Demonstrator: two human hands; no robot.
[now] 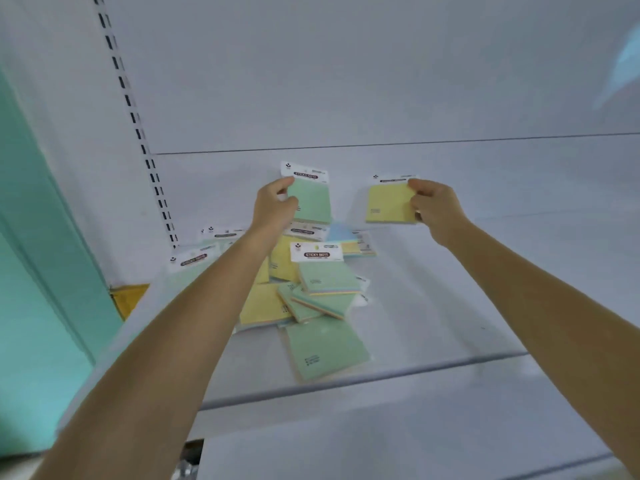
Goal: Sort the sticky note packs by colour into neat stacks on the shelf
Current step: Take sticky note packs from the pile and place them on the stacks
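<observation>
Left hand (275, 206) pinches a green sticky note pack (310, 197); right hand (433, 206) pinches a yellow sticky note pack (389, 204), both above a jumbled pile of packs (311, 299) on the white shelf (450, 306).

Bare shelf (485, 289) rt of pack pile (311, 299)

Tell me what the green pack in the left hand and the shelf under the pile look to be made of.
Green pack: matte pastel paper, a flat block of sheets; its white header looks like printed card. A clear wrapper is possible, but blur hides it. Shelf: smooth pale surface with a faint sheen and thin front lip, likely painted metal or laminate; cannot tell which.
</observation>
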